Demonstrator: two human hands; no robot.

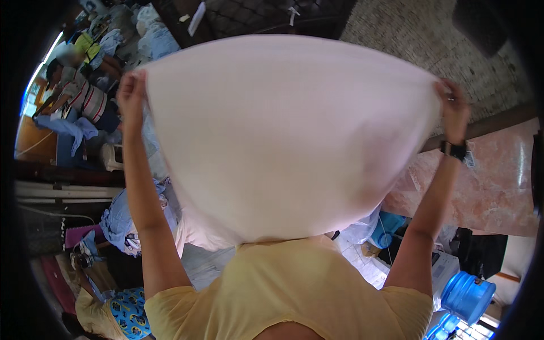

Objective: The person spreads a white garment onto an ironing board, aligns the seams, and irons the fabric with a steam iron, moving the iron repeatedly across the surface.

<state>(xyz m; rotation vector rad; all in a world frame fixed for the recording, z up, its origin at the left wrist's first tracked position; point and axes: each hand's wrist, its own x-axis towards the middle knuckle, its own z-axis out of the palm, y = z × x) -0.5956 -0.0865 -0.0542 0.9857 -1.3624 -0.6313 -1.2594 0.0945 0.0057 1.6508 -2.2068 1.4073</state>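
Observation:
A large pale pinkish-white cloth [272,136] is stretched wide in front of me, held up at its two upper corners. My left hand [132,96] is closed on the corner at the left. On the other side, my right hand [453,105] pinches the opposite corner, with a dark band [453,150] around that wrist. Between the hands the cloth bulges outward, its upper edge curving, and its lower part reaches down to my yellow shirt [283,283]. It hides most of what lies behind it.
At the far left, a person in a striped shirt [88,99] handles blue fabric [71,127]. Another person [107,309] is at lower left, near a heap of bluish clothes [127,215]. A pinkish marbled surface [481,181] lies right; blue water jugs [467,297] stand lower right.

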